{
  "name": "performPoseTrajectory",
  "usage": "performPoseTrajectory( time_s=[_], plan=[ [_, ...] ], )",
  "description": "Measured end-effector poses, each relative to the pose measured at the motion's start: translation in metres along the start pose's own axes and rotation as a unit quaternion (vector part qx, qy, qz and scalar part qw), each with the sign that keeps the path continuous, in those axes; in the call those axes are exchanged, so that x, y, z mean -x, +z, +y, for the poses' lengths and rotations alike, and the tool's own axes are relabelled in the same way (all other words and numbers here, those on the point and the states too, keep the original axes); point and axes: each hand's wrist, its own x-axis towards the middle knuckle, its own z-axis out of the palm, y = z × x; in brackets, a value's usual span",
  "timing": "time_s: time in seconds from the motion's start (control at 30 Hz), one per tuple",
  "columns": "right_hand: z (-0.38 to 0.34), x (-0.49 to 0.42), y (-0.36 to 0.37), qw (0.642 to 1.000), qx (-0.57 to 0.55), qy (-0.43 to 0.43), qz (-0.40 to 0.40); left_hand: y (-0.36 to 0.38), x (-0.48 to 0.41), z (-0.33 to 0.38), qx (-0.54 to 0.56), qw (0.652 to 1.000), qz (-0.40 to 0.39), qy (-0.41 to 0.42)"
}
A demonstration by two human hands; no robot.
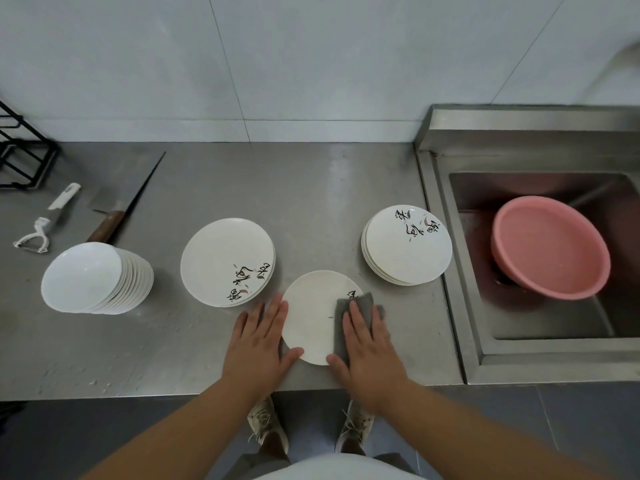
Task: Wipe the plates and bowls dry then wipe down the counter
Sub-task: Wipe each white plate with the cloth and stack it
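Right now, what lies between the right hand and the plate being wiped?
A grey cloth lies there: the right hand presses it flat onto the plate with straight fingers, as the head view shows.

Beige lace-up shoes, white top

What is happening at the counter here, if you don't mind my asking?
A person is drying one plate on the steel counter: the right grip presses a grey cloth flat on it, while the left grip steadies its rim. A left plate stack, a right plate stack and a stack of bowls sit alongside.
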Motion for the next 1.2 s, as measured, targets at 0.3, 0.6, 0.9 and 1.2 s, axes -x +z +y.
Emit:
performPoseTrajectory(
  time_s=[0.3, 0.6, 0.9, 1.2],
  plan=[
    [0.030, -0.039, -0.018, 0.996, 0.025, -0.055, 0.061, -0.001, 0.000, -0.002, -0.032, 0.993, 0.067, 0.092],
    [-0.001, 0.006, 0.009, 0.999, -0.031, 0.022, -0.008, -0.003, -0.006, 0.009, -0.003, 0.986, 0.106, 0.132],
    [0.009, -0.014, 0.000, 0.999, -0.049, 0.014, 0.001, -0.013, -0.008, 0.025, 0.031, 0.985, 0.114, 0.125],
    [0.016, -0.042, -0.038, 0.999, -0.007, -0.041, 0.023, -0.022, -0.011, 0.014, -0.015, 0.990, 0.057, 0.128]
  ],
)
